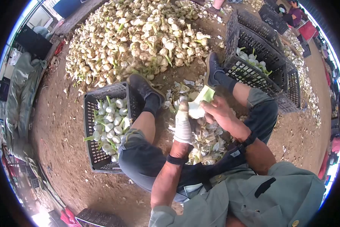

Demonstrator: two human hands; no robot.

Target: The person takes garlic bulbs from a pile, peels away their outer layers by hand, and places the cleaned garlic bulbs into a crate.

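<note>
Between my two hands is a white garlic bulb (196, 110) with a broad pale green stem piece pointing up and right. My left hand (182, 123), in a whitish glove, is closed against the bulb's left side, its thumb upright. Bare and pinched, my right hand (220, 112) has its thumb and fingers on the bulb and the green piece from the right. Loose garlic skins (206, 145) lie on the ground below both hands. What my left fingers do behind the bulb is hidden.
A black crate (87, 140) of clean bulbs stands left of my legs. Ahead lies a large heap of untrimmed garlic (139, 38). Black crates (260, 77), one holding bulbs, stand at the right. Another person (296, 16) sits at the far upper right.
</note>
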